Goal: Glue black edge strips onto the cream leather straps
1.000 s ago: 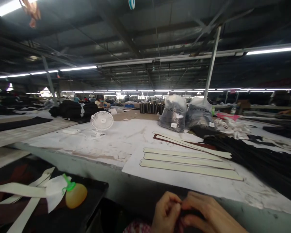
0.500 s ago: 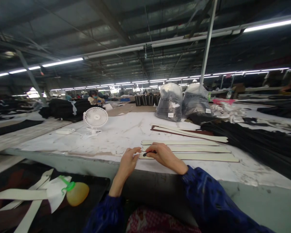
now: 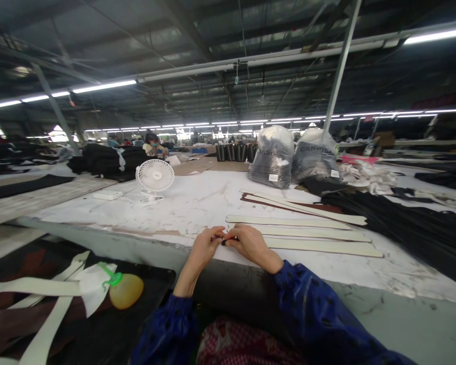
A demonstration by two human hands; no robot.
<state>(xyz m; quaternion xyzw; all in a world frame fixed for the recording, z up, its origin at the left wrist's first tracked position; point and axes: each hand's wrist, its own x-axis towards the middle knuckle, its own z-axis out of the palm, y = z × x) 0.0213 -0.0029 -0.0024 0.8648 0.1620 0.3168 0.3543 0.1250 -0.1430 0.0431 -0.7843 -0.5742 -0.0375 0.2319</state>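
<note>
My right hand [image 3: 251, 244] pinches a small black piece [image 3: 224, 242] between thumb and fingertips, over the left end of the nearest cream strip [image 3: 327, 246]. What kind of thing it is I cannot tell. Close against it, the thumb and forefinger of my left hand [image 3: 204, 247] are drawn together; what they grip is hidden. Two more long cream strips with dark edges, a middle strip [image 3: 315, 232] and a far strip [image 3: 289, 221], lie side by side beyond the nearest one. Their left ends are partly behind my right hand.
Brown and cream strips [image 3: 307, 207] lie farther back. A white clip fan [image 3: 155, 176] stands left on the white-covered table [image 3: 197, 197]. Stuffed plastic bags [image 3: 271, 157] and black material [image 3: 395, 218] are at right. A yellow squeeze bottle [image 3: 126, 291] lies lower left. Another person [image 3: 154, 146] sits far back.
Both hands have come closer together, and the left fingers have closed in beside the black piece. The whole view has shifted slightly; the strips appear a little farther right.
</note>
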